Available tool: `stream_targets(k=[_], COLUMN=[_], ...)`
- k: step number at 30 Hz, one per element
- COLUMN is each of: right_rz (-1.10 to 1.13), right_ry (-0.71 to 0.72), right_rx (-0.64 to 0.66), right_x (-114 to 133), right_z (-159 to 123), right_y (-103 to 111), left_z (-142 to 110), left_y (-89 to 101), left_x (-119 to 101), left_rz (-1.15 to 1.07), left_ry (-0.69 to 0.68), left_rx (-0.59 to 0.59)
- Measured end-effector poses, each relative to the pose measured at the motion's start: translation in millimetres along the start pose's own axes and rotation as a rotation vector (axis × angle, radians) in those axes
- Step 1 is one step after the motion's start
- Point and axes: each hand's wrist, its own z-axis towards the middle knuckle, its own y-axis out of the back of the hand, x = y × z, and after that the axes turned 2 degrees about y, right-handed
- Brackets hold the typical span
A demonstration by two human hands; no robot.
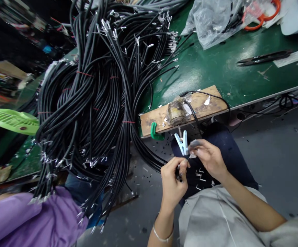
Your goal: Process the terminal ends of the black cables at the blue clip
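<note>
My left hand (173,180) is closed around a black cable, whose dark cut ends show at the fingers. Several black cables (149,151) run from the big pile to this hand. A silvery stripped end (192,155) sits between my two hands, and my right hand (212,159) pinches at it with thumb and fingers. Just above my fingertips, a light-blue clothespin (182,142) hangs on a thin shaft. That shaft comes out of a worn, wrapped motor-like lump (176,112) on a wooden board (210,99).
A large heap of tied black cables (100,96) covers the left side. A green clamp (155,132) grips the board's edge. Black snips (264,58), orange-handled scissors (263,19) and a plastic bag (210,20) lie on the green table. A person in purple (41,223) sits at left.
</note>
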Motion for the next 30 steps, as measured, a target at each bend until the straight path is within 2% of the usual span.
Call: stream_targets(k=[3,6,8,10,12,13,15,19,21,23,25,28,30], right_rz=[0.047,-0.096,-0.263,-0.422,-0.521,-0.555,-0.601,-0.661,-0.707,-0.747,-0.744,-0.602,-0.556], right_ry=[-0.077,-0.068,0.080,0.318,0.530,0.580,0.545,0.320,0.367,0.477,0.485,0.292,0.238], right_rx=[0.095,-0.008,-0.141,-0.213,-0.188,-0.151,-0.113,-0.150,-0.151,-0.137,-0.117,-0.055,0.030], right_x=[8,12,8,3,-1,-1,0,7,7,4,0,-4,1], right_z=[5,1,-7,-16,-23,-24,-24,-20,-20,-21,-21,-18,-14], right_y=[-1,-6,-10,-13,-13,-12,-10,-8,-9,-8,-5,1,1], left_z=[1,0,-1,-3,-5,-6,-7,-6,-4,-3,-3,-3,-2], left_y=[1.7,1.9,0.5,-1.7,-4.3,-5.5,-7.6,-10.4,-10.5,-9.5,-7.6,-4.5,-2.9], left_x=[1,2,2,1,0,0,1,3,2,1,1,0,0], left_rz=[-0.043,-0.097,-0.126,-0.142,-0.136,-0.126,-0.103,-0.075,-0.072,-0.081,-0.104,-0.136,-0.146], left_ry=[0.038,0.082,0.101,0.113,0.115,0.112,0.100,0.065,0.070,0.083,0.090,0.095,0.087], left_rx=[0.029,0.016,-0.030,-0.090,-0.139,-0.157,-0.181,-0.185,-0.181,-0.186,-0.188,-0.154,-0.119])
